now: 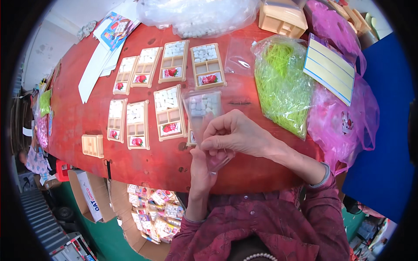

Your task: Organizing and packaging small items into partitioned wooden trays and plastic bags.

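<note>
I hold a clear plastic bag [217,163] in both hands above the red table. My left hand [201,170] grips it from below, with the thumb pointing up. My right hand [237,134] pinches the same bag from the right, fingers curled and thumb tip against them. Behind the bag lies a cream tray [192,135], mostly hidden, whose white pieces show through the film. Just left of it sits another tray [168,118] with white pieces, bare compartments and a strawberry picture. Further similar trays [138,125] lie in two rows.
A stack of cream trays [92,145] stands at the left. To the right are a bag of green shreds [281,82], a pale card [330,68] and pink bags [348,117]. A large clear bag [198,15] lies at the far edge. Below, a cardboard box [126,226] holds packed sets.
</note>
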Tool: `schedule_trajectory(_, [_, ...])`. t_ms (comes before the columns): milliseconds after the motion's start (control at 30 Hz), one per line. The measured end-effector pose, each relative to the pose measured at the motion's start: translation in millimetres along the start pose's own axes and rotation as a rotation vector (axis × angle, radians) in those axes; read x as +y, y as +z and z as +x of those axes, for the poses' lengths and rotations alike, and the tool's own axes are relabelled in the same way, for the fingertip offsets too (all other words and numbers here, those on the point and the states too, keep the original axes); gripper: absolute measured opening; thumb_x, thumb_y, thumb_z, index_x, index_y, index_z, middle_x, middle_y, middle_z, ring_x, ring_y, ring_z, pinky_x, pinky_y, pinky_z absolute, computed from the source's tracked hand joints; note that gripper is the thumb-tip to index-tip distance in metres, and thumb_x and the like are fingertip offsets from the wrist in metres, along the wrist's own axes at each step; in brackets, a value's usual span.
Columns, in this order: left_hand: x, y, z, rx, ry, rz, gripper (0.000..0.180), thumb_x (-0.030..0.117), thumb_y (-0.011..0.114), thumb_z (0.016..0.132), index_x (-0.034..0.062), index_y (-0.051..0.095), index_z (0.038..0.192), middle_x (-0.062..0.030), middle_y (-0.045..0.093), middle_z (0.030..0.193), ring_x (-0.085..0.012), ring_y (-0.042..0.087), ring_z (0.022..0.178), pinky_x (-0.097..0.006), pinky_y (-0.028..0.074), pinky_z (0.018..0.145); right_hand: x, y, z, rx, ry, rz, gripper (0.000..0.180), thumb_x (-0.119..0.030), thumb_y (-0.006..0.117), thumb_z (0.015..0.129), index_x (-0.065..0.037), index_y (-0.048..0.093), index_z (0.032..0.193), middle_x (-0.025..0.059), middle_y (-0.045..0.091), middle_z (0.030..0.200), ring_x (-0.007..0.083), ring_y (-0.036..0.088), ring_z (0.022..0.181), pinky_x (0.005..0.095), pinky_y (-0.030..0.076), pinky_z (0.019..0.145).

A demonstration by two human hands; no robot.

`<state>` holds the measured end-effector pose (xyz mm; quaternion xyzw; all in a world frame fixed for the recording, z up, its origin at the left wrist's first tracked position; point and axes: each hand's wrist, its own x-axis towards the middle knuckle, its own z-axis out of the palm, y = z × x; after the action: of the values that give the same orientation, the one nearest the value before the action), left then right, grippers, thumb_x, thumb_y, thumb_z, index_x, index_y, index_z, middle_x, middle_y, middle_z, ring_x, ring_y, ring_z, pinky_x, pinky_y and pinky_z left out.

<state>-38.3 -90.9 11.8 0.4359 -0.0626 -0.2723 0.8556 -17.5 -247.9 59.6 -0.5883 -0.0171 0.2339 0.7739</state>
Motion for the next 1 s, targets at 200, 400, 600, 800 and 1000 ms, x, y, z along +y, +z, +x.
schedule_trajectory(200, [0.9,2.8,-1.1,-0.109,-0.010,0.005,0.073,0.061,0.027,0.090,-0.0036,0.035,0.123,-0.0059,0.048,0.091,-0.0140,0.049,0.083,-0.031,0.044,0.079,4.6,-0.6,-3.8,-0.018,0.043,0.113,0.014,-0.015,0.063,0.085,-0.001,0.064,0.081,0.0007,0.063,0.068,0.0044,0.058,0.059,0.0166,0.043,0.048])
schedule_trajectory(400, [-3.6,1.6,3.5,-0.088,-0.023,0.016,0.061,0.060,0.031,0.090,0.0012,0.043,0.100,-0.0010,0.041,0.079,-0.0106,0.043,0.074,-0.028,0.041,0.071,5.8,-1.3,-7.3,-0.004,0.067,0.116,0.016,-0.018,0.061,0.087,-0.003,0.063,0.083,-0.0011,0.061,0.068,0.0032,0.057,0.059,0.0155,0.042,0.051])
schedule_trajectory(600, [1.1,5.0,2.6,-0.075,-0.079,0.023,0.057,0.061,0.030,0.089,0.0064,0.042,0.081,-0.0021,0.043,0.074,-0.0122,0.045,0.072,-0.030,0.042,0.074,7.3,-0.3,-5.9,-0.019,0.086,0.116,0.018,-0.019,0.059,0.087,-0.003,0.062,0.079,-0.0002,0.061,0.067,0.0035,0.056,0.057,0.0157,0.042,0.049])
schedule_trajectory(800, [-2.1,-1.2,4.7,-0.092,-0.123,-0.132,0.058,0.059,0.025,0.091,0.0068,0.042,0.074,-0.0051,0.049,0.074,-0.0162,0.050,0.073,-0.034,0.045,0.078,7.3,2.4,-3.3,0.041,0.162,0.134,0.016,-0.013,0.055,0.086,-0.002,0.061,0.077,0.0022,0.060,0.063,0.0057,0.055,0.051,0.0167,0.041,0.045])
schedule_trajectory(1000, [-1.5,-2.3,6.1,-0.109,-0.134,-0.245,0.056,0.055,0.024,0.094,0.0044,0.048,0.086,-0.0071,0.051,0.081,-0.0192,0.054,0.078,-0.036,0.047,0.078,7.4,2.4,-4.9,0.068,0.127,0.142,0.015,-0.013,0.056,0.085,-0.002,0.061,0.076,0.0027,0.060,0.063,0.0060,0.055,0.051,0.0171,0.042,0.045])
